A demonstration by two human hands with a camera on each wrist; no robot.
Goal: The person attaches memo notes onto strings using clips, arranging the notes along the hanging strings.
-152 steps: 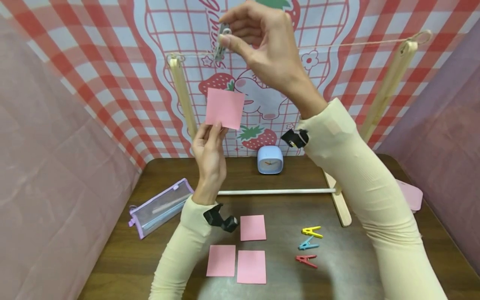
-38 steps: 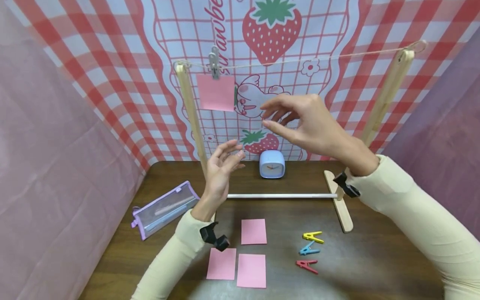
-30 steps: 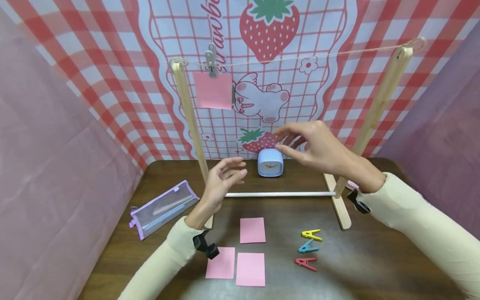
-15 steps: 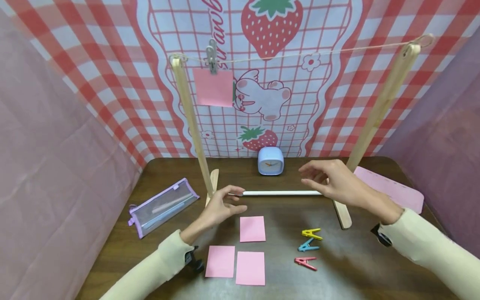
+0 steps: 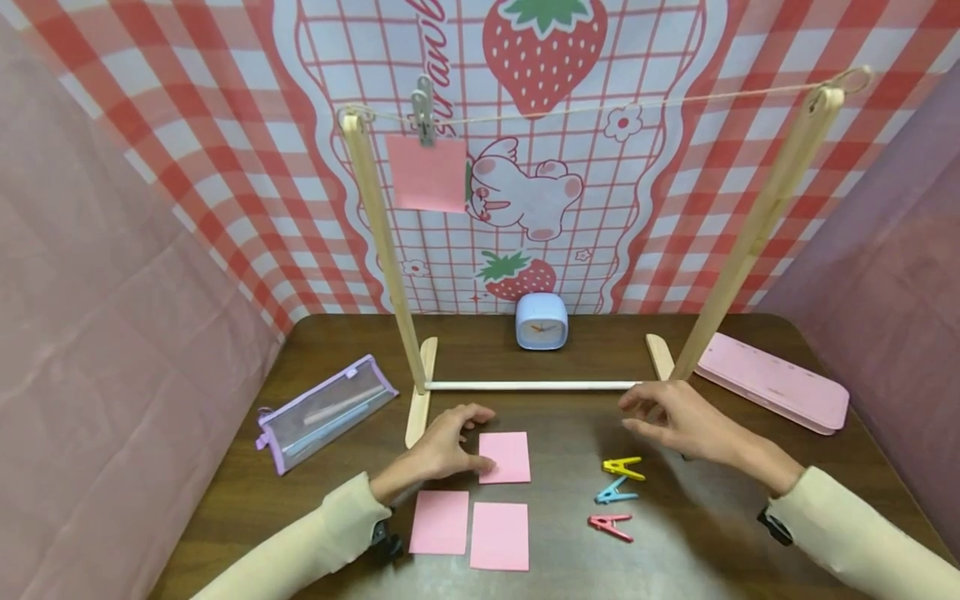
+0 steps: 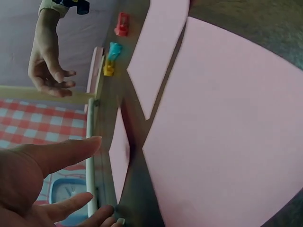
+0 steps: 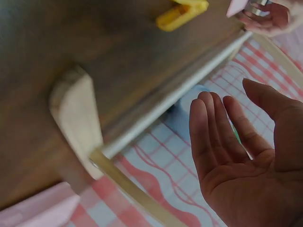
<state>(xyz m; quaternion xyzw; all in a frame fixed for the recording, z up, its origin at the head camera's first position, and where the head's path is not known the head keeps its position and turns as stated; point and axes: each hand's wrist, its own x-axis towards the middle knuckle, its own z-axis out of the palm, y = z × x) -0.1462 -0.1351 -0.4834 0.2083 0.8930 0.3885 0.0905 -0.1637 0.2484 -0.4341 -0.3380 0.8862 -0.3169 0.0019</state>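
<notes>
My left hand [image 5: 442,446] hovers at the left edge of the far pink paper square [image 5: 508,458], thumb and fingers spread to either side of its corner. In the left wrist view the thumb and fingers look apart from that square [image 6: 119,158]. Two more pink squares lie nearer, one left [image 5: 440,522] and one right [image 5: 500,537]. My right hand [image 5: 684,421] holds nothing, its fingers loosely bent, above the yellow clothespin [image 5: 622,468]. A blue clothespin [image 5: 615,492] and a red clothespin [image 5: 611,526] lie below it. A grey clothespin [image 5: 423,112] holds a pink square [image 5: 427,177] on the string [image 5: 570,112].
Two wooden posts, left [image 5: 384,250] and right [image 5: 757,233], carry the string, and a white rod [image 5: 532,386] joins them low down. A blue clock [image 5: 542,322] stands behind. A mesh pencil pouch [image 5: 327,415] lies left, a pink case [image 5: 776,383] right.
The grey clothespin and one pink square, earlier in my hands, now hang on the string. Both hands have come down: the left to the far square, the right towards the clothespins.
</notes>
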